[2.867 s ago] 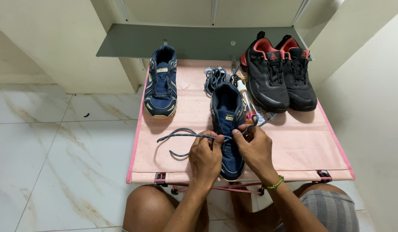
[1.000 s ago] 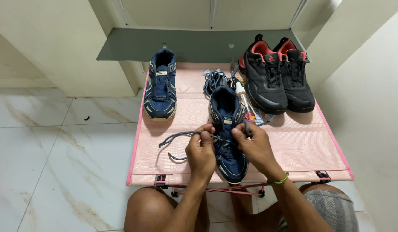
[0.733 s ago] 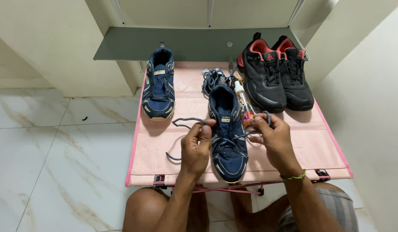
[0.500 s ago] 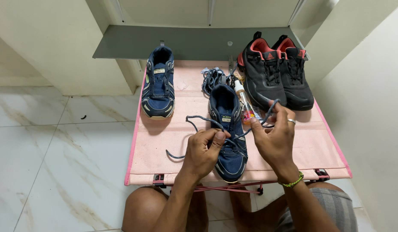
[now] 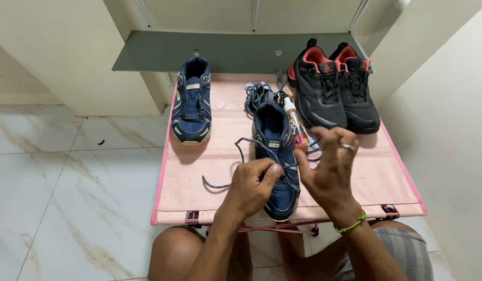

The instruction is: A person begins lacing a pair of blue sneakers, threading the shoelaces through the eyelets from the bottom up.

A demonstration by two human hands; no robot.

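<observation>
- We look down at a pink folding table [image 5: 355, 182] in the centre of the frame, standing on a marble floor [image 5: 69, 198].
- Our left hand [image 5: 249, 186], lower centre, is closed, pinching a grey shoelace [image 5: 240, 151] against the navy shoe [image 5: 276, 156] lying mid-table.
- The lace loops out to the left across the pink surface.
- Our right hand [image 5: 329, 169], just right of the shoe, is half open with its fingers spread; the lace's other end runs to it, though we cannot tell whether it grips the lace.
- A second navy shoe [image 5: 191, 101] sits upper left on the table.
- A pair of black and red shoes [image 5: 334, 88] sits upper right.
- A small spray bottle [image 5: 295, 125] lies just beside the centre shoe.
</observation>
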